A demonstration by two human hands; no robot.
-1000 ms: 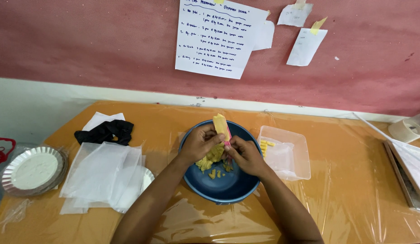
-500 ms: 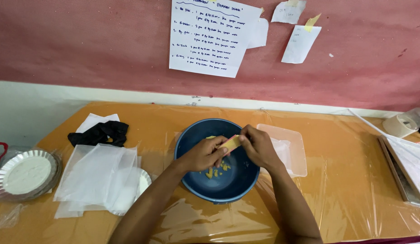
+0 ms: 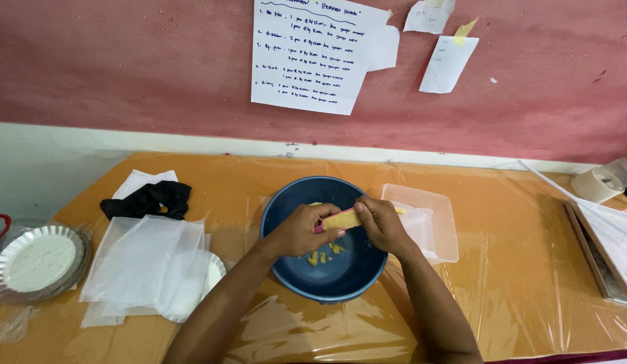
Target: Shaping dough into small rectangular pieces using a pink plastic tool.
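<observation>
A blue bowl [image 3: 340, 283] sits on the orange plastic-covered table [image 3: 502, 222] in front of me, with small yellow bits [image 3: 321, 255] on its bottom. Over the bowl both hands hold a flat yellow piece [image 3: 342, 218] lying roughly level. My left hand [image 3: 301, 229] grips its left end, and a pink edge shows under the fingers. My right hand [image 3: 382, 224] pinches its right end. Whether the piece is food or a tool I cannot tell.
A clear plastic tray [image 3: 435, 222] stands just right of the bowl. Left of it lie clear plastic sheets [image 3: 145, 266], a black cloth [image 3: 148, 197] and a foil plate with white powder [image 3: 37, 261]. A tape roll [image 3: 596, 183] and papers lie at the right edge.
The yellow piece stood upright above the bowl a second ago; now it lies nearly level between both hands, lower over the bowl. The view has shifted slightly.
</observation>
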